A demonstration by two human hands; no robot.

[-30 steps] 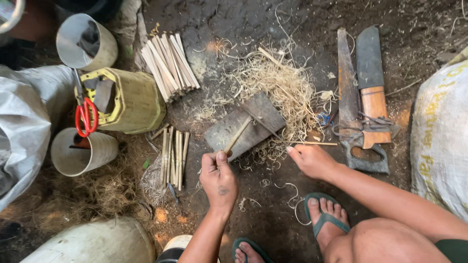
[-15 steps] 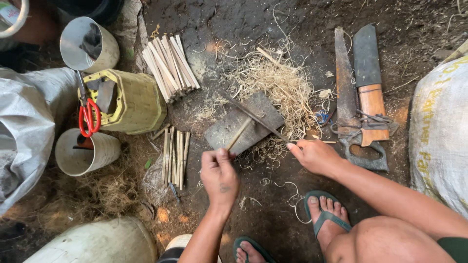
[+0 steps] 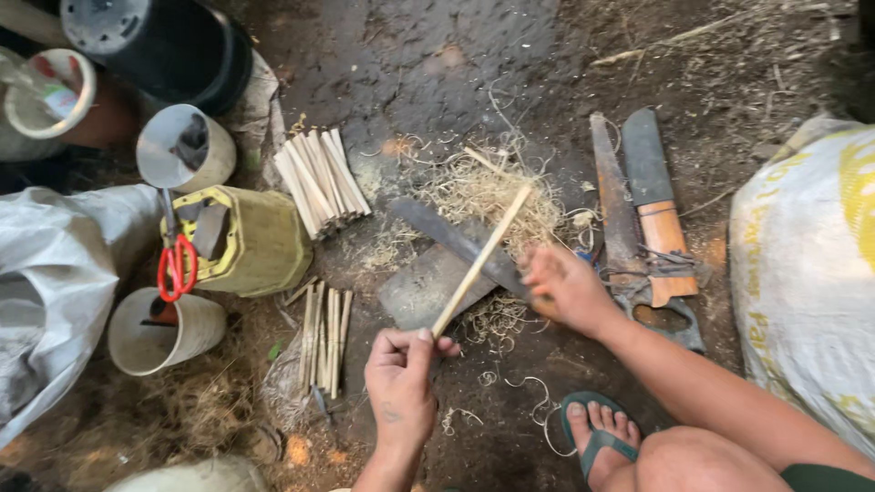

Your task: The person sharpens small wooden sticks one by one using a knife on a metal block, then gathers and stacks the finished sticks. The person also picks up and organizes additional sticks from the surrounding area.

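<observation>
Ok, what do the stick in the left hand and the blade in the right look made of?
Stick: pale split bamboo or wood, judging by its straw colour and the curled shavings below. Blade: dark, dull metal, probably steel; its handle is hidden in the right hand.

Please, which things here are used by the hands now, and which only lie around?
In use:
left hand
bamboo stick
right hand
knife
flat board

Lying about:
saw
cleaver
red scissors
stick bundle
</observation>
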